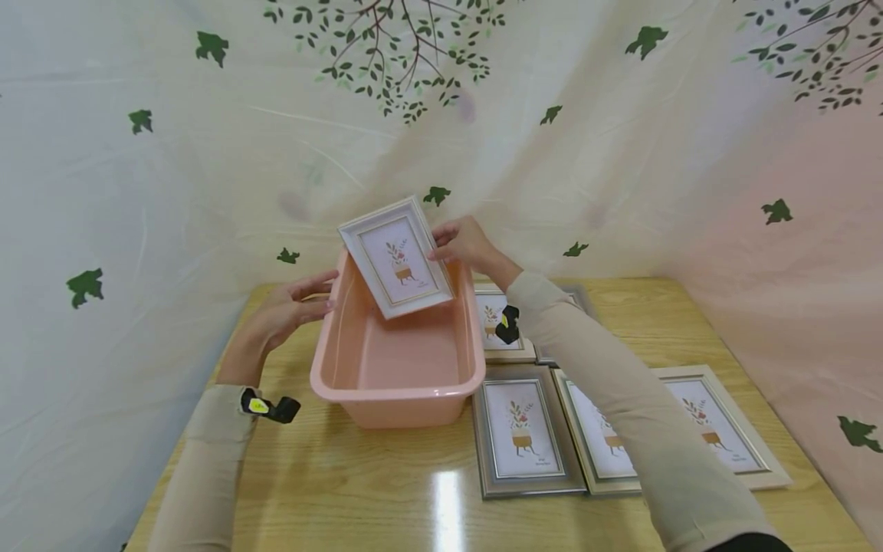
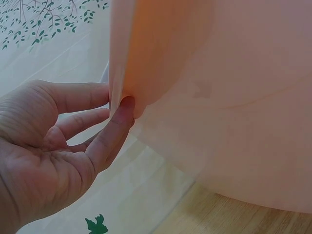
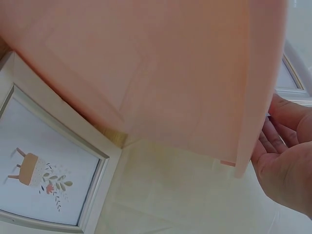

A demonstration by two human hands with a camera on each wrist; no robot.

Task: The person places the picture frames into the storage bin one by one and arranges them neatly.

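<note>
My right hand (image 1: 469, 245) holds a white picture frame (image 1: 352, 232) by its right edge, with the thumb on the front. The frame is tilted over the far part of a pink plastic basin (image 1: 396, 395), its picture of a potted plant facing me. My left hand (image 1: 279, 314) is at the basin's left side. In the left wrist view, thumb and fingers pinch the basin's rim (image 2: 119, 63). The right wrist view shows the right hand's fingers behind the rim, partly hidden, with the held frame's edge above them. The visible basin floor is bare.
Right of the basin, several picture frames lie face up on the wooden table (image 1: 345, 491): a grey-silver frame (image 1: 579, 452), a cream frame (image 1: 607, 484) and a white frame (image 1: 766, 468) in front, others behind. My right forearm partly covers them. A leaf-patterned cloth (image 1: 552, 176) hangs behind.
</note>
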